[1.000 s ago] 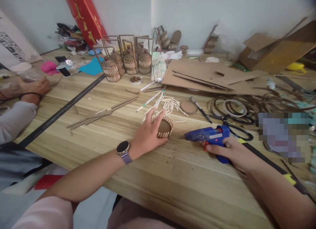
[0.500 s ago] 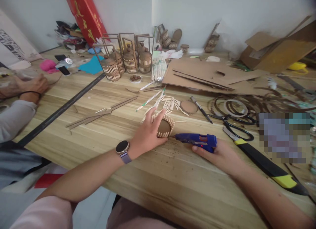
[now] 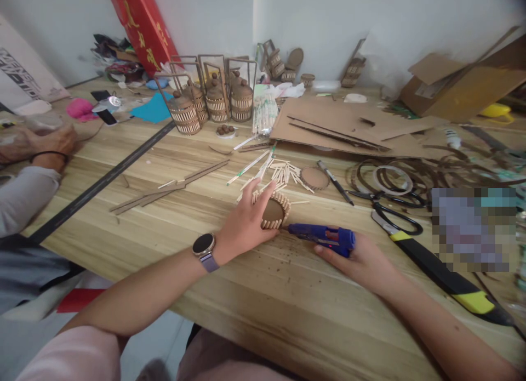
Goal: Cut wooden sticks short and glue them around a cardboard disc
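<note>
A round brown base ringed with short upright sticks (image 3: 273, 212) lies on the wooden table (image 3: 246, 293). Around its left side my left hand (image 3: 246, 222) is spread, thumb at the near edge and fingers reaching over the far-left edge. My right hand (image 3: 361, 260) is wrapped round a blue glue gun (image 3: 322, 236), whose nozzle points left at the near-right rim of the base. Just beyond is a pile of short pale sticks (image 3: 283, 172), beside a bare brown disc (image 3: 315, 178).
Small lantern-like baskets (image 3: 216, 104) stand at the back. Cardboard (image 3: 337, 123) lies behind the sticks. To the right are scissors (image 3: 396, 216), a black-and-yellow cutter (image 3: 439, 271) and brown strips. Another person's hands (image 3: 49, 142) rest at the far left.
The glue gun and my right hand have shifted slightly left, with the nozzle nearer the rim of the base. My left hand holds almost the same pose.
</note>
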Motion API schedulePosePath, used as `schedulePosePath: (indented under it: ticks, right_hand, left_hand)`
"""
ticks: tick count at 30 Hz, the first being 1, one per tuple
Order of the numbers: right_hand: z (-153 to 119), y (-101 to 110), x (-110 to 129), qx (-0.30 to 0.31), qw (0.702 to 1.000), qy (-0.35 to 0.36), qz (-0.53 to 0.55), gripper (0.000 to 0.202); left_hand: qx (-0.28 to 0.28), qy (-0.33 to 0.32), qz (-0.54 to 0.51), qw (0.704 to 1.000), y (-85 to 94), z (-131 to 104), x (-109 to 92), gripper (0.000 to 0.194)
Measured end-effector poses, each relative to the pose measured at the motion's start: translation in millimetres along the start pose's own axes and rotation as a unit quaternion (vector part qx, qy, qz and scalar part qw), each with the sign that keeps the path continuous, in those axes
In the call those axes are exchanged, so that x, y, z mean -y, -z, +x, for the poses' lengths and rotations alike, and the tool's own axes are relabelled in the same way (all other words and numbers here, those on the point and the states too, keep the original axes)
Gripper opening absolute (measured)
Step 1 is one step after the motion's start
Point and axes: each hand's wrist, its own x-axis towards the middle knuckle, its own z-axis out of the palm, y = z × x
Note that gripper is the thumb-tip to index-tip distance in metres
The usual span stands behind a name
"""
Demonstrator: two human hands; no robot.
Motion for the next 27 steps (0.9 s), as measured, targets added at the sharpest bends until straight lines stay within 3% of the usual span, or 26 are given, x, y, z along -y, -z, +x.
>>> schedulePosePath:
  ticks: [27]
  right_hand:
    - [-0.1, -2.9, -1.1, -0.011, 1.0, -0.007, -0.013, 0.032]
  left_hand:
    - [0.0, 0.0, -0.004, 1.0, 0.4, -0.4, 0.2, 0.109]
